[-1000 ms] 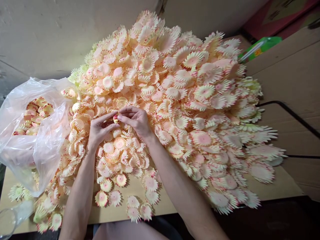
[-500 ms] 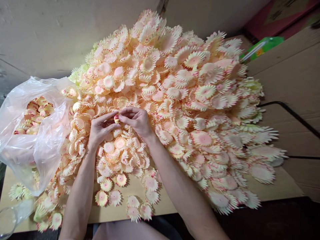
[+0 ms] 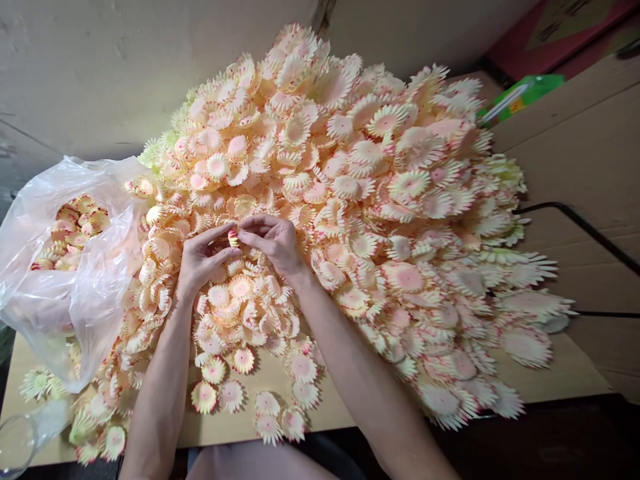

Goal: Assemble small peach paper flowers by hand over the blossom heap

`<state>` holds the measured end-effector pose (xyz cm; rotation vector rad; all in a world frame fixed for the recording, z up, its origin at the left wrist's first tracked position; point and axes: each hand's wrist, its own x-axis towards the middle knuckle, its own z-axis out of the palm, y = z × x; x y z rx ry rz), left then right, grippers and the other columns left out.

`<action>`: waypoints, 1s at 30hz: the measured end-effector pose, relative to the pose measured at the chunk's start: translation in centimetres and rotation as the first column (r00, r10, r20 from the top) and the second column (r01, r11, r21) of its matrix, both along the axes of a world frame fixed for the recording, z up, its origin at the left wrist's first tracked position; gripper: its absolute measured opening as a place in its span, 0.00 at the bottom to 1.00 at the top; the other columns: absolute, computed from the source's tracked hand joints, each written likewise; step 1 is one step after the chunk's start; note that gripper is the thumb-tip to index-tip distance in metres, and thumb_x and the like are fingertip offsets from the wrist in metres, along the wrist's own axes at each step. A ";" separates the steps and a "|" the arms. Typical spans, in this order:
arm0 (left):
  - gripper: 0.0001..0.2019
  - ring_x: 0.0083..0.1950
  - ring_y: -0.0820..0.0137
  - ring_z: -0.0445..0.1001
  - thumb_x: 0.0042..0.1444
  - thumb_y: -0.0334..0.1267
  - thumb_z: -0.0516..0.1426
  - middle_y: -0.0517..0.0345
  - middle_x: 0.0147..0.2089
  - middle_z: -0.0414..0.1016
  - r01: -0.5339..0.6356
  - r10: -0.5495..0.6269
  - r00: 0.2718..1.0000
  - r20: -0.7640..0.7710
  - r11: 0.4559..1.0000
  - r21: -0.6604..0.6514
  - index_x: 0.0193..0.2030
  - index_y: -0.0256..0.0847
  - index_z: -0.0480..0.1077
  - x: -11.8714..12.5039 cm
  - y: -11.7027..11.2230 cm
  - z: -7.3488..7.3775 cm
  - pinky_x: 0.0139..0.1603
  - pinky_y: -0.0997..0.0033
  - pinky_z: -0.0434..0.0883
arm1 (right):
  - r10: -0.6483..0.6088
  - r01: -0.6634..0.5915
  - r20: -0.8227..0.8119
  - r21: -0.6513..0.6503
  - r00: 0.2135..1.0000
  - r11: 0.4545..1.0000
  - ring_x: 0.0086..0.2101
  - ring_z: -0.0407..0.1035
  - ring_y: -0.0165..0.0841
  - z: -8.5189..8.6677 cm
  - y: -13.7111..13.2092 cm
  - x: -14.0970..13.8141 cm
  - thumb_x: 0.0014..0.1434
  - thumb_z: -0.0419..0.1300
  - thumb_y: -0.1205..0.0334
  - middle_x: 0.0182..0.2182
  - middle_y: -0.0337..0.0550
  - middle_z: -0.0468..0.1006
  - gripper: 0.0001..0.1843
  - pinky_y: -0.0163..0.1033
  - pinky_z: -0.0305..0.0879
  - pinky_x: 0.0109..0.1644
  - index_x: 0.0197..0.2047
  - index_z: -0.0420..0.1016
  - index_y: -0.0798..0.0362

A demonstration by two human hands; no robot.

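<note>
1. Poised over the pile (image 3: 380, 200), fingertips meeting: left hand (image 3: 200, 259), right hand (image 3: 274, 241).
2. Pinched between both: one flower piece (image 3: 233, 236).
3. Beside, at left: one plastic bag (image 3: 75, 287); loose pieces beyond counting.

Here's the heap of petal discs (image 3: 350, 200): thin, matt, soft-looking, cloth or plastic, hard to tell which. The small disc (image 3: 233, 237) held above it has the same dull finish. The bag (image 3: 85, 300) is clear plastic film, glossy and crinkled. The tabletop (image 3: 575, 377) is pale wood, smooth and matt. The wall (image 3: 100, 67) is rough and chalky, and the green box (image 3: 525, 93) is shiny.
</note>
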<state>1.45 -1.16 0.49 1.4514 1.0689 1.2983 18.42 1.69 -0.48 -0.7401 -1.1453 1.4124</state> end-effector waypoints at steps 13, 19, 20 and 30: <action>0.21 0.43 0.72 0.75 0.49 0.40 0.69 0.51 0.47 0.74 -0.085 0.082 0.996 0.037 0.993 0.078 0.51 0.43 0.79 0.1 0.1 0.4 0.44 0.75 0.76 | -0.050 0.045 0.046 0.102 0.998 0.994 0.36 0.75 0.30 -0.3 0.4 -0.2 0.51 0.71 0.51 0.35 0.43 0.81 0.17 0.36 0.74 0.43 0.38 0.81 0.54; 0.13 0.44 0.72 0.75 0.53 0.38 0.67 0.50 0.45 0.75 -0.177 0.181 0.983 0.000 0.961 0.213 0.45 0.40 0.79 0.0 0.5 -0.1 0.45 0.76 0.75 | 0.058 -0.066 0.053 0.155 0.997 0.986 0.41 0.76 0.33 -0.9 0.6 -0.2 0.51 0.71 0.54 0.41 0.45 0.81 0.18 0.40 0.75 0.49 0.44 0.80 0.53; 0.12 0.43 0.73 0.76 0.52 0.38 0.67 0.51 0.43 0.75 -0.185 0.188 0.982 0.010 0.958 0.218 0.44 0.39 0.79 0.0 0.5 -0.3 0.44 0.76 0.75 | 0.051 -0.061 0.063 0.175 0.997 0.983 0.41 0.76 0.33 -1.0 0.6 -0.3 0.51 0.71 0.54 0.41 0.45 0.81 0.17 0.40 0.75 0.49 0.43 0.80 0.53; 0.10 0.33 0.76 0.70 0.49 0.38 0.68 0.57 0.32 0.71 -0.282 0.331 0.939 -0.096 0.897 0.341 0.33 0.36 0.74 -0.5 0.8 -1.4 0.35 0.77 0.68 | -0.252 0.131 0.232 0.435 0.940 0.891 0.32 0.70 0.29 -1.5 0.3 -0.6 0.57 0.68 0.56 0.33 0.42 0.76 0.11 0.35 0.67 0.36 0.36 0.77 0.55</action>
